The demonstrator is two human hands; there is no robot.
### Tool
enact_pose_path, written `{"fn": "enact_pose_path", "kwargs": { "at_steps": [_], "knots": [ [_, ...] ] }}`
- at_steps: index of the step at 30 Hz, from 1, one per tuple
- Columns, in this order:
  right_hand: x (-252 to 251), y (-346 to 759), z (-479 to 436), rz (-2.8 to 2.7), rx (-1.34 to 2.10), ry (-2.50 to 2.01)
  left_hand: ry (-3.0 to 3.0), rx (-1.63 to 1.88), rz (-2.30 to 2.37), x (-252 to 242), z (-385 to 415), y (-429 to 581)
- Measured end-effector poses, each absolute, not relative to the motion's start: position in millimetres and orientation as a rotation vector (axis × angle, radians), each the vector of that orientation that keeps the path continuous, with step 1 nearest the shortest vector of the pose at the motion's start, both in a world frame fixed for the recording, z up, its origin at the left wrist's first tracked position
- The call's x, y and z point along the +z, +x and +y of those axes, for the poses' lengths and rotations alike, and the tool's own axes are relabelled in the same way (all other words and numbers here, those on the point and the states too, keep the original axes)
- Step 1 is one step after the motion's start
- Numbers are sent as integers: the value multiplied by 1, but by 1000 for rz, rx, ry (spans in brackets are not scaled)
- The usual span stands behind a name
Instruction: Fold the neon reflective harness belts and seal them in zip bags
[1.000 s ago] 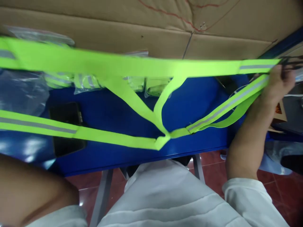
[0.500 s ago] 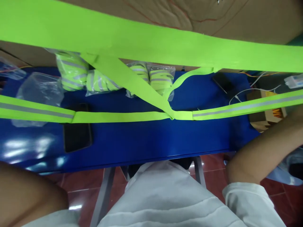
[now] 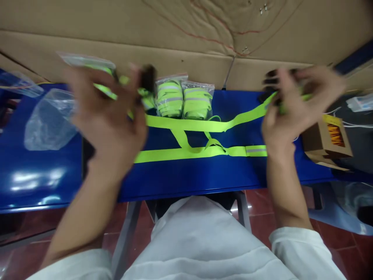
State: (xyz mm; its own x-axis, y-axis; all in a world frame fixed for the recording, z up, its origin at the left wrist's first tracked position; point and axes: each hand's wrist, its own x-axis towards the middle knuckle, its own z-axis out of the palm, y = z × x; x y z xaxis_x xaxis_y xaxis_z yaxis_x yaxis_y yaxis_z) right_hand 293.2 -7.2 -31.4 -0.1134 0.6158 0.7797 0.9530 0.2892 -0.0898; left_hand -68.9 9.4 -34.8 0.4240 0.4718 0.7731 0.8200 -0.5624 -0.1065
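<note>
A neon yellow-green strap harness [image 3: 192,125] with grey reflective strips stretches between my hands above the table. My left hand [image 3: 109,120], smeared by motion, is closed around one end of the strapping, and a dark piece, perhaps a buckle, shows by its fingers. My right hand [image 3: 300,105] grips the other end, with dark parts between and behind the fingers. A lower strap [image 3: 180,154] of the harness runs below, joined to the upper one by short crossing pieces. Just beyond it stand clear bags of rolled neon straps [image 3: 198,102]. My left hand partly hides other bags.
On the blue table [image 3: 198,177] an empty clear plastic bag [image 3: 49,120] lies at left. A dark phone [image 3: 87,155] is partly behind my left wrist. An open cardboard box [image 3: 328,140] and white cables are at right. Brown cardboard [image 3: 116,46] lines the back.
Both hands have come into view from the sides and moved inward. The harness, stretched wide across the view before, is now lower and slacker between them.
</note>
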Motion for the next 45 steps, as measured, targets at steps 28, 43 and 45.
{"fn": "enact_pose_path", "kwargs": {
  "at_steps": [28,43,45],
  "knots": [
    [-96,199,-41,-2140,-331,-1265,-2437,-742,-1020,-83,-29,-16],
    [-28,230,-34,-2106,874,-1155,-2519,-955,-802,-80,-33,-32],
    [-20,229,-30,-2112,1303,-1126,-2558,-970,-844,-81,-33,-31]
  ]
}}
